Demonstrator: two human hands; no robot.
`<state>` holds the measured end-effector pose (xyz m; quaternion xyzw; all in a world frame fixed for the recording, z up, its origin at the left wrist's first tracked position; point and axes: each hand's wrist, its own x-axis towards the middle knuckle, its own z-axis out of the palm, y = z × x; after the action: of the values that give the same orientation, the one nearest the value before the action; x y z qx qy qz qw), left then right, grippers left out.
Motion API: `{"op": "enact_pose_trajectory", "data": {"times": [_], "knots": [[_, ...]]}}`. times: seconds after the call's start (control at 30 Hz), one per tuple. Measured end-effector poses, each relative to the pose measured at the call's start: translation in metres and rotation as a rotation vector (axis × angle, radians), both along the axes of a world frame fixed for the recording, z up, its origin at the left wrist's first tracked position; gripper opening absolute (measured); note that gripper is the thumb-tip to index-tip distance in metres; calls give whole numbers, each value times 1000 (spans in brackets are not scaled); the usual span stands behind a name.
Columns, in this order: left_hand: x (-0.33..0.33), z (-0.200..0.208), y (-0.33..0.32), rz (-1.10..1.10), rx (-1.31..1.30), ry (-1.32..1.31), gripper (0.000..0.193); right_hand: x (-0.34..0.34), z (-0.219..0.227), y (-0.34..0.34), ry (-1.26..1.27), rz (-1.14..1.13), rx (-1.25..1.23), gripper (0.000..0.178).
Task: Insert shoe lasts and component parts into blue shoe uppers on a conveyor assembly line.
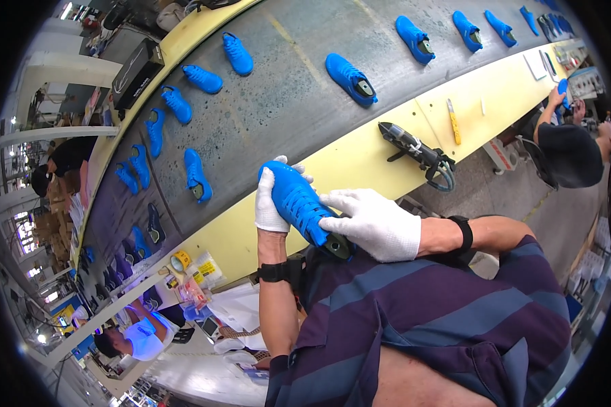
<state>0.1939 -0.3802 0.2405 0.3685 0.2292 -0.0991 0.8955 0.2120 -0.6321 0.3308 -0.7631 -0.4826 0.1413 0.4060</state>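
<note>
A blue lace-up sneaker (293,197) is held over the table edge, toe pointing away and heel toward my body. My left hand (271,203), in a white knit glove, wraps round its toe end from the left. My right hand (373,224), gloved the same way, grips the sneaker from the right near the laces and collar. Its thumb and index finger press on the upper, while the other fingertips are partly hidden. A dark insole shows in the opening at the heel.
Blue sneakers (351,79) lie spaced along a grey conveyor belt (278,102). On the yellow ledge (360,159) rest a black hand tool with a hose (414,149), a yellow utility knife (453,122) and a tape roll (180,260). Co-workers sit at right and lower left; a black box (137,74) stands opposite.
</note>
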Motion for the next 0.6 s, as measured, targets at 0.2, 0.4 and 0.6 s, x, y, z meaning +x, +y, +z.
{"op": "enact_pose_trajectory", "data": {"times": [0.2,0.4,0.6], "knots": [[-4,0,0,73,129,55,61,-5,11,-4,-64,-22,-214,60],[-1,5,-2,64,148,51,55,-9,2,-4,-48,-61,-296,52],[5,13,-5,23,275,93,61,-1,-4,-5,131,-45,-410,38]]}}
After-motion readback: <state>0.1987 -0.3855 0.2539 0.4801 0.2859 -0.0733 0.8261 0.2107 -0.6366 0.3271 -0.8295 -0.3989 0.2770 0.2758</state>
